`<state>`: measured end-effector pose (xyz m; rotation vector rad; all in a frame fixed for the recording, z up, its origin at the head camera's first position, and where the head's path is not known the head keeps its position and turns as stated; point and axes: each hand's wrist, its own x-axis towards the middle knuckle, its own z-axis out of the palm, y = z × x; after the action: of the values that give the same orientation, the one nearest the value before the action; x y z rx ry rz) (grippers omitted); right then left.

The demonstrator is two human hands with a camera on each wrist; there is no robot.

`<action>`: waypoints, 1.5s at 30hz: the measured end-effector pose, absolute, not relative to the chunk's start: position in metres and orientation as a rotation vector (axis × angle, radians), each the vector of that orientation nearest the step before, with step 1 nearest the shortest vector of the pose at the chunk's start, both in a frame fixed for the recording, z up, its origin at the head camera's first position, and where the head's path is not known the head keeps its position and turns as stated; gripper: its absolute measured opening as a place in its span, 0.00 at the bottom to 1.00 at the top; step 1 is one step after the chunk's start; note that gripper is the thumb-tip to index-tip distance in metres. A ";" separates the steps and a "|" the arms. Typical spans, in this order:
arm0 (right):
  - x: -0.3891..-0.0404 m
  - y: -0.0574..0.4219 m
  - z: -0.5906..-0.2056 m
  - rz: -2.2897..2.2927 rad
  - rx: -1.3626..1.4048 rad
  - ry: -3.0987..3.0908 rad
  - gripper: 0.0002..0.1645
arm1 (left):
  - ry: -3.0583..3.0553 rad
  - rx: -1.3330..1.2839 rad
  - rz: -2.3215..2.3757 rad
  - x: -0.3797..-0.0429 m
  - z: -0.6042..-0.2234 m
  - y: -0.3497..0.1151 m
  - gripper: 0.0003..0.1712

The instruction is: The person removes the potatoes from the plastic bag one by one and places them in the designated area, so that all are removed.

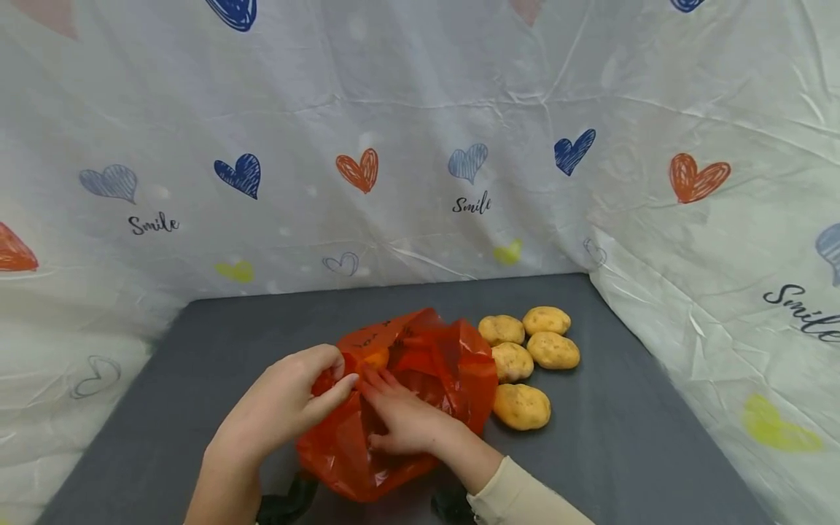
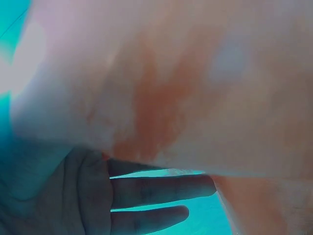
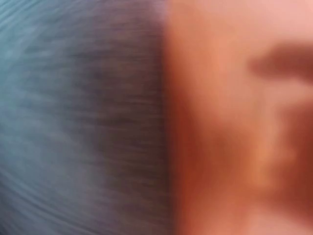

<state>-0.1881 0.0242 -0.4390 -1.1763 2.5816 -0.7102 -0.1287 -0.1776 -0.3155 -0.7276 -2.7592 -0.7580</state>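
Observation:
A red translucent plastic bag [image 1: 477,372] stands with its mouth spread on the dark table. My left hand [image 1: 282,401] pinches the bag's left rim between thumb and forefinger; in the left wrist view, its other fingers [image 2: 161,192] stretch out straight behind the pale film that fills most of that picture. My right hand [image 1: 410,415] reaches over the near side into the bag's mouth, fingers extended and the thumb apart. Just beyond its fingertips an orange round thing [image 1: 377,358] shows inside the bag. The right wrist view is blurred, with reddish film on one side.
Several potatoes [image 1: 553,350] lie on the dark grey table [image 1: 610,415] right beside the bag. Two black objects [image 1: 289,503] show at the near edge, under the wrists. A white curtain [image 1: 420,240] with hearts encloses the back and sides.

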 end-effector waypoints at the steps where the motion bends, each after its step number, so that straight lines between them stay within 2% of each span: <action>1: -0.189 0.023 -0.443 -0.701 -1.165 2.583 0.54 | -2.758 -0.735 -0.753 -0.129 -0.316 -0.176 0.15; 3: -0.190 0.022 -0.450 -0.638 -1.170 2.645 0.55 | -2.764 -0.742 -0.749 -0.129 -0.317 -0.173 0.15; 9: -0.191 0.020 -0.455 -0.403 -1.209 2.937 0.46 | -2.793 -0.724 -0.742 -0.131 -0.316 -0.171 0.15; 15: -0.189 0.022 -0.453 -0.428 -1.031 3.062 0.45 | -2.796 -0.704 -0.746 -0.131 -0.314 -0.173 0.16; 29: -0.195 0.032 -0.445 -0.500 -0.885 3.298 0.34 | -2.818 -0.688 -0.764 -0.130 -0.316 -0.176 0.16; 31: -0.198 0.036 -0.446 -0.532 -0.881 3.282 0.33 | -2.810 -0.690 -0.766 -0.130 -0.317 -0.176 0.16; 38: -0.206 0.049 -0.439 -0.585 -0.812 3.166 0.43 | -2.808 -0.685 -0.773 -0.130 -0.316 -0.177 0.16; 45: -0.203 0.058 -0.418 -0.721 -0.774 3.006 0.40 | -2.804 -0.673 -0.767 -0.130 -0.316 -0.178 0.17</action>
<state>-0.2033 0.0580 -0.4180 -0.7735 3.0058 -0.7214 -0.1302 -0.1784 -0.3155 -0.6727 -2.8041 -0.7672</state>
